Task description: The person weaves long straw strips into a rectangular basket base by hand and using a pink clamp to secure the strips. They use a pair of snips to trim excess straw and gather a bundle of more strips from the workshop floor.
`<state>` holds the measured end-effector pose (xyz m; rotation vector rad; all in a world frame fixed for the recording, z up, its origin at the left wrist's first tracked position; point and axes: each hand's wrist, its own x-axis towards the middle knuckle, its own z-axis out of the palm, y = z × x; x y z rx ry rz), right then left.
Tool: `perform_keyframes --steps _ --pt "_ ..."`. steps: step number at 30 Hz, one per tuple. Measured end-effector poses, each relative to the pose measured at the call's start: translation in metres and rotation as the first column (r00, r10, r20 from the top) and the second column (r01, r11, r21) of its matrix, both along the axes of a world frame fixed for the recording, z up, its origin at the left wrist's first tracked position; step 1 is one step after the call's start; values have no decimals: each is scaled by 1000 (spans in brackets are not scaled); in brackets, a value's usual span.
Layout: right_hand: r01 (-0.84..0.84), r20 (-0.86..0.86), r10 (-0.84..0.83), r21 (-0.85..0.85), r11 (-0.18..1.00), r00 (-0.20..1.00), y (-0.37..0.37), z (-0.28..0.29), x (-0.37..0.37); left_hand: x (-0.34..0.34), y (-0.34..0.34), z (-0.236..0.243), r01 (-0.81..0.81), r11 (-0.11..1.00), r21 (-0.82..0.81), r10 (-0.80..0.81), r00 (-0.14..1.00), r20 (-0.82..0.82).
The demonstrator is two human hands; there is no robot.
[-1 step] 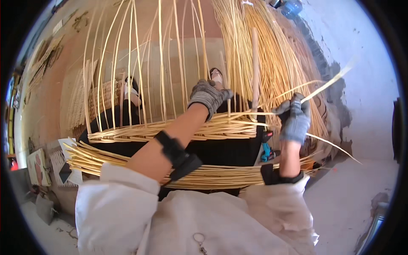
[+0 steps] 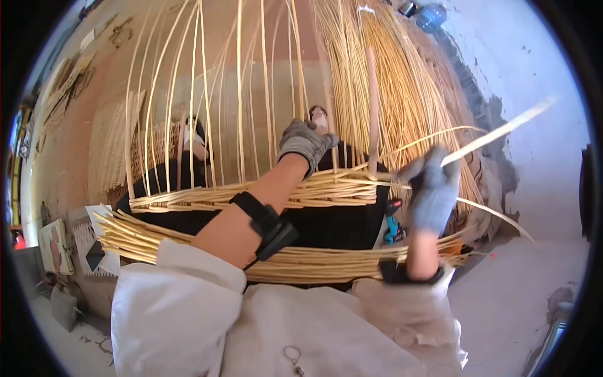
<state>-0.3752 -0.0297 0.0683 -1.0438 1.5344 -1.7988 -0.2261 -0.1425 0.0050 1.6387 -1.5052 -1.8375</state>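
Observation:
A wicker panel (image 2: 182,201) of pale willow rods lies across my lap, over black cloth, with a row of upright stakes (image 2: 240,94) rising from it. My left hand (image 2: 306,143), in a grey knitted glove, is closed around one of the stakes above the right half of the weave. Just past the panel's right end, my gloved right hand (image 2: 433,188) grips a willow rod (image 2: 496,135) that runs from the weave and sticks out up and to the right. Motion smears this hand, but its fingers look closed.
A large heap of willow rods (image 2: 402,81) lies at the far right. Close to me, a bundle of rods (image 2: 320,261) crosses below the panel. A blue cordless drill (image 2: 393,223) stands near my right forearm, and a finished wicker piece (image 2: 160,151) sits at left.
My right hand has shifted slightly down, and the rod in it has swung lower, its end reaching further right. My left hand has stayed almost in place.

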Motion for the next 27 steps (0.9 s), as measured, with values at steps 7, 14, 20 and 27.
perform_keyframes --steps 7,14,20,27 --pt "-120 115 46 801 587 992 23 11 -69 -17 47 -26 251 522 -815 272 857 438" --pt "-164 -843 433 500 851 -319 -24 -26 -19 -10 82 -38 632 476 -612 -153 744 650" --pt "114 -578 816 812 573 13 -1 -46 -21 -5 78 -33 686 420 -594 -331 726 603" --pt "-193 -851 521 523 830 -66 -6 -38 93 159 76 -48 607 478 -635 -58 743 667"
